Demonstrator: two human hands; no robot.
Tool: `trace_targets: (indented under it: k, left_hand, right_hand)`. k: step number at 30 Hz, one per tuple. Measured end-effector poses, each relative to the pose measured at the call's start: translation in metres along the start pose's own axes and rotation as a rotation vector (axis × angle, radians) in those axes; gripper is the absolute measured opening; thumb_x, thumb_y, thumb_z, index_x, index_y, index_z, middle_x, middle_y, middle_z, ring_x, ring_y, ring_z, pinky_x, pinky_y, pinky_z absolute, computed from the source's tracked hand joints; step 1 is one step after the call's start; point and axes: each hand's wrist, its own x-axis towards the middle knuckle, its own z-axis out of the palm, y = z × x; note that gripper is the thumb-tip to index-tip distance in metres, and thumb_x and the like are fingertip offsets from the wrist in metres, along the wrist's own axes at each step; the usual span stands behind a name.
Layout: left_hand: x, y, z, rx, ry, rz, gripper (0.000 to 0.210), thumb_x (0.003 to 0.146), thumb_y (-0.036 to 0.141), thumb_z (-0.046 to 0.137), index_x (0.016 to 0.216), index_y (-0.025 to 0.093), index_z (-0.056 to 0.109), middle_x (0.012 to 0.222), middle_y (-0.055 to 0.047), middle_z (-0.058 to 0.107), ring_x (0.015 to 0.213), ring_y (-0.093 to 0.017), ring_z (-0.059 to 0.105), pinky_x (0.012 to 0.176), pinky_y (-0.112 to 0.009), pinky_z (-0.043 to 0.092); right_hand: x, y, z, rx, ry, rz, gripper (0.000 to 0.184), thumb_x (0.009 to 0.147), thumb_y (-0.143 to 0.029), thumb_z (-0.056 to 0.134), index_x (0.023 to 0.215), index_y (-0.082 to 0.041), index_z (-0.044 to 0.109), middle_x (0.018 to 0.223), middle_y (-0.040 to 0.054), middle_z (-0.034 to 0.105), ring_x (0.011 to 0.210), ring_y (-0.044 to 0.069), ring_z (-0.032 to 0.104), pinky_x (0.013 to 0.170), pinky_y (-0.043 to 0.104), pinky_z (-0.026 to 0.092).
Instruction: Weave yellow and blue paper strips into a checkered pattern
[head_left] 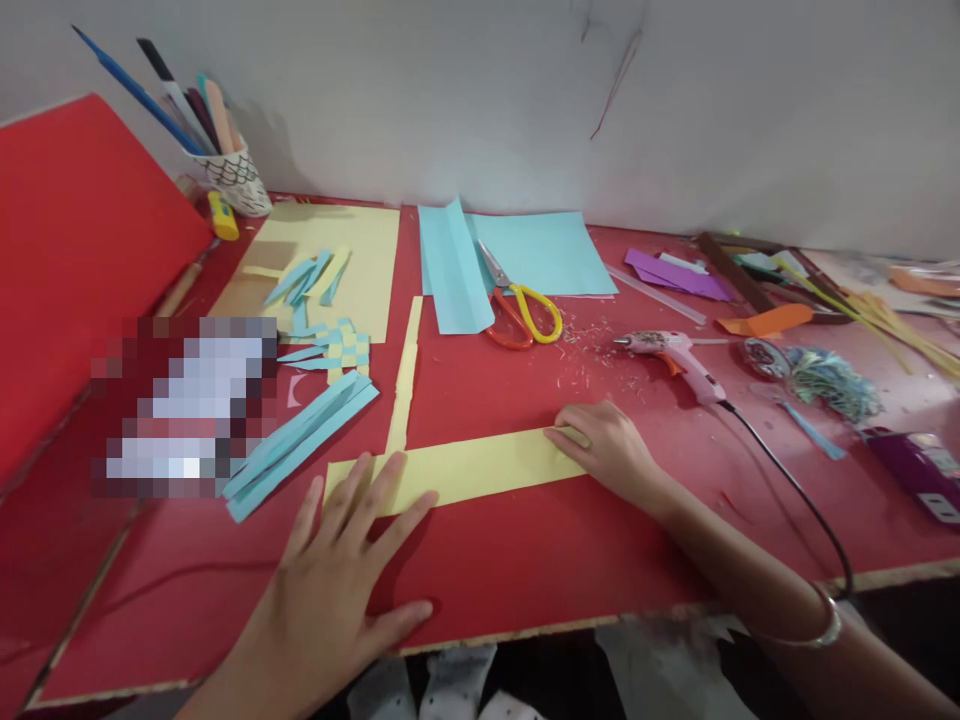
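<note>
Yellow strip (487,468) on the red bench (510,570), ends partly covered.
Left hand (330,565) lies open across one end; right hand (611,450) pinches the other, partly hiding it; pixelation obscures an object (202,400).

A red table (510,560) stands against a grey wall (450,90).

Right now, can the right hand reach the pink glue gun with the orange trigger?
Probably yes: nothing bulky separates the right hand and pink glue gun, though that hand holds a long pale yellow paper strip.
</note>
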Motion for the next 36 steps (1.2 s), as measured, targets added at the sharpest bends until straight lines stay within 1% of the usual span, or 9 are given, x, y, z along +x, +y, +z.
trace_targets:
  k: [3, 6, 9, 12, 15, 17, 20, 28, 36]
  left_hand:
    - [0.009, 0.003, -0.003, -0.009, 0.061, 0.041, 0.064, 0.073, 0.064, 0.043, 0.116, 0.018, 0.054, 0.131, -0.014, 0.046, 0.121, -0.032, 0.037, 0.103, -0.045, 0.015]
    - [0.024, 0.006, -0.002, -0.044, 0.085, 0.122, 0.063, 0.075, 0.064, 0.041, 0.100, 0.010, 0.061, 0.125, -0.015, 0.051, 0.121, -0.028, 0.038, 0.104, -0.036, 0.018]
    - [0.043, 0.009, 0.003, -0.088, 0.068, 0.209, 0.063, 0.078, 0.063, 0.037, 0.111, 0.013, 0.057, 0.128, -0.011, 0.050, 0.120, -0.025, 0.040, 0.100, -0.035, 0.023]
    - [0.062, 0.008, 0.007, -0.162, -0.076, 0.324, 0.067, 0.080, 0.064, 0.032, 0.129, 0.019, 0.041, 0.137, -0.007, 0.040, 0.124, -0.024, 0.036, 0.099, -0.038, 0.026]
    - [0.074, 0.004, 0.006, -0.271, -0.261, 0.384, 0.068, 0.081, 0.063, 0.031, 0.135, 0.022, 0.030, 0.143, -0.005, 0.029, 0.130, -0.024, 0.027, 0.103, -0.042, 0.022]
    - [0.077, 0.000, 0.005, -0.334, -0.325, 0.412, 0.067, 0.081, 0.063, 0.031, 0.136, 0.025, 0.027, 0.144, -0.004, 0.025, 0.131, -0.024, 0.024, 0.105, -0.045, 0.018]
    - [0.074, -0.006, 0.002, -0.380, -0.342, 0.412, 0.065, 0.081, 0.063, 0.032, 0.135, 0.028, 0.027, 0.144, -0.003, 0.025, 0.131, -0.025, 0.023, 0.106, -0.047, 0.015]
    - [0.054, -0.027, -0.006, -0.373, -0.410, 0.358, 0.064, 0.081, 0.061, 0.035, 0.136, 0.029, 0.025, 0.144, -0.003, 0.026, 0.130, -0.024, 0.026, 0.106, -0.046, 0.020]
    - [0.028, -0.048, -0.005, -0.279, -0.342, 0.318, 0.064, 0.079, 0.059, 0.042, 0.135, 0.037, 0.021, 0.143, -0.001, 0.027, 0.128, -0.025, 0.031, 0.104, -0.044, 0.024]
  right_hand:
    - [0.001, 0.000, -0.001, -0.020, -0.043, -0.012, 0.032, 0.087, -0.031, 0.035, 0.060, -0.017, 0.046, 0.053, -0.0010, 0.053, 0.048, 0.009, 0.044, 0.056, 0.022, 0.028]
    - [0.002, -0.001, 0.000, -0.045, -0.080, 0.005, 0.032, 0.087, -0.030, 0.035, 0.059, -0.017, 0.044, 0.053, -0.0015, 0.051, 0.048, 0.009, 0.043, 0.056, 0.022, 0.026]
    - [0.003, -0.002, 0.001, -0.057, -0.100, 0.022, 0.031, 0.086, -0.030, 0.035, 0.060, -0.017, 0.045, 0.054, -0.0012, 0.052, 0.049, 0.009, 0.043, 0.056, 0.023, 0.026]
    - [0.003, -0.002, 0.001, -0.064, -0.106, 0.023, 0.030, 0.085, -0.030, 0.035, 0.060, -0.017, 0.046, 0.055, -0.0005, 0.053, 0.051, 0.010, 0.045, 0.056, 0.023, 0.025]
    - [0.004, -0.003, 0.000, -0.055, -0.103, 0.014, 0.031, 0.086, -0.030, 0.034, 0.061, -0.017, 0.047, 0.055, -0.0001, 0.055, 0.051, 0.010, 0.046, 0.056, 0.023, 0.026]
    - [0.004, -0.003, -0.001, -0.042, -0.100, 0.009, 0.032, 0.086, -0.030, 0.034, 0.061, -0.017, 0.048, 0.056, 0.0004, 0.056, 0.052, 0.011, 0.047, 0.057, 0.023, 0.026]
    - [0.002, 0.000, -0.002, -0.031, -0.088, 0.017, 0.033, 0.087, -0.031, 0.034, 0.062, -0.017, 0.050, 0.057, 0.0010, 0.057, 0.053, 0.011, 0.048, 0.057, 0.024, 0.027]
    - [-0.008, 0.016, -0.007, -0.074, -0.071, 0.057, 0.036, 0.089, -0.032, 0.031, 0.063, -0.017, 0.050, 0.060, 0.0025, 0.056, 0.055, 0.012, 0.049, 0.058, 0.024, 0.029]
    - [-0.010, 0.014, -0.005, -0.149, -0.040, 0.057, 0.038, 0.090, -0.031, 0.029, 0.063, -0.017, 0.052, 0.059, 0.0027, 0.056, 0.055, 0.012, 0.049, 0.058, 0.025, 0.029]
